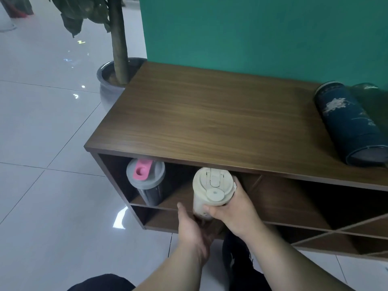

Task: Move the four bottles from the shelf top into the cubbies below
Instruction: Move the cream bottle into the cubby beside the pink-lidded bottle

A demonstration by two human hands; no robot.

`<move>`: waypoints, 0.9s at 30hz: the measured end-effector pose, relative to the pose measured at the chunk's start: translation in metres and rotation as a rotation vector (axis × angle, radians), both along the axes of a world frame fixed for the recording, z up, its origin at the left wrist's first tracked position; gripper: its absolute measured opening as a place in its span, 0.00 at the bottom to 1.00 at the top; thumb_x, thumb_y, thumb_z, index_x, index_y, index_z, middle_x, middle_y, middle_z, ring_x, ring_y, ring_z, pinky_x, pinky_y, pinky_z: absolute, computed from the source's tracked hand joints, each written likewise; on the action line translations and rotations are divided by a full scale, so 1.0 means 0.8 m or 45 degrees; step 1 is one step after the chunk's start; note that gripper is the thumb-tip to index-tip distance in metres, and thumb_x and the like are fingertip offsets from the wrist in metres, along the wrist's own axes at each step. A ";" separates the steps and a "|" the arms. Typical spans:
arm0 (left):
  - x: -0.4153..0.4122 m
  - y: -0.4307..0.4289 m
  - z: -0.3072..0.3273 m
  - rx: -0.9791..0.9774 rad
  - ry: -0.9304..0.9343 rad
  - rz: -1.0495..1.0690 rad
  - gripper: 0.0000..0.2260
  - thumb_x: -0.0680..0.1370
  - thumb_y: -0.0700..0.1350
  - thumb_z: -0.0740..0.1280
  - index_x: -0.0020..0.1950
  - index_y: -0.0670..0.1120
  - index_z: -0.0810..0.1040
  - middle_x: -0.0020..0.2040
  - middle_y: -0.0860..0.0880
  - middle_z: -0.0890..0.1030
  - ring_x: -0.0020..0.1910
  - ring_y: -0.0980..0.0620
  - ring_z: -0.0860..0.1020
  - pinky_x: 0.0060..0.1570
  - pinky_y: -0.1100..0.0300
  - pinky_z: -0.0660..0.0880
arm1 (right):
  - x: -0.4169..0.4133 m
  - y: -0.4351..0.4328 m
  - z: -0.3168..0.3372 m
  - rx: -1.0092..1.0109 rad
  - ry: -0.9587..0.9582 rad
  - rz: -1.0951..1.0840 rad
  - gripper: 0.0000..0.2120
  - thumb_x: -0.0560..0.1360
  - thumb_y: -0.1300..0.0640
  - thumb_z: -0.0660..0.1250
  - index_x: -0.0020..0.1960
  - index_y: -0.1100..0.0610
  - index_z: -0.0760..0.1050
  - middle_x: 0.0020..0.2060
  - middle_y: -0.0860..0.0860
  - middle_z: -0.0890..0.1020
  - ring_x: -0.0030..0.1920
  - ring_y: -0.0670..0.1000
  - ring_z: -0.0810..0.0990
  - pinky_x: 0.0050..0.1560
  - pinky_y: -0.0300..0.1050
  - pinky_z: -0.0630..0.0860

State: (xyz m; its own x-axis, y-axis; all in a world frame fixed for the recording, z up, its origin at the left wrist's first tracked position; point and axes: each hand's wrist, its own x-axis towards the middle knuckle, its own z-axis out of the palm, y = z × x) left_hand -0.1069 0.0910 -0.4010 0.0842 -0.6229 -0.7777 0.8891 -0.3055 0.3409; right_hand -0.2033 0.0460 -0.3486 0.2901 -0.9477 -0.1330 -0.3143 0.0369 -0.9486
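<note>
Both hands steadied the cream bottle (212, 190) at a cubby mouth: right hand (233, 208) wrapped its body, left hand (192, 225) open beneath as support. A shaker bottle (147, 181) occupied the neighbouring cubby (the blue bottle (350, 124) lay on the shelf top (210, 114)).

We see the shelf (210, 114) standing against the wall (262, 38), with a potted plant (120, 59) on the floor just beside its left rear corner. On the shelf top, at the far right, one bottle (350, 124) lies on its side. Below, in the leftmost cubby (117, 177), a second bottle (147, 183) stands tilted. Just right of it, at the mouth of the next cubby, a third bottle (212, 190) sits between our two hands: the right hand (235, 211) on its side, the left hand (193, 227) under its base.
</note>
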 end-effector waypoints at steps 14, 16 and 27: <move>0.002 -0.016 0.000 -0.082 0.196 0.105 0.43 0.74 0.75 0.51 0.76 0.44 0.69 0.73 0.37 0.73 0.72 0.36 0.72 0.69 0.41 0.68 | 0.023 -0.033 -0.037 0.067 -0.187 -0.020 0.27 0.57 0.64 0.79 0.56 0.56 0.79 0.47 0.47 0.88 0.50 0.46 0.85 0.52 0.41 0.81; 0.003 -0.017 -0.003 -0.085 0.193 0.114 0.43 0.74 0.75 0.51 0.76 0.44 0.69 0.73 0.37 0.73 0.71 0.37 0.72 0.68 0.41 0.69 | 0.024 -0.036 -0.044 0.097 -0.200 -0.016 0.28 0.57 0.65 0.79 0.57 0.57 0.79 0.48 0.48 0.88 0.50 0.47 0.85 0.52 0.42 0.81; 0.014 -0.025 -0.016 -0.089 0.296 0.113 0.47 0.71 0.76 0.55 0.78 0.43 0.64 0.77 0.38 0.68 0.76 0.38 0.66 0.77 0.40 0.56 | 0.023 -0.042 -0.044 0.179 -0.211 0.047 0.22 0.60 0.67 0.75 0.52 0.52 0.78 0.35 0.41 0.86 0.35 0.38 0.81 0.31 0.29 0.73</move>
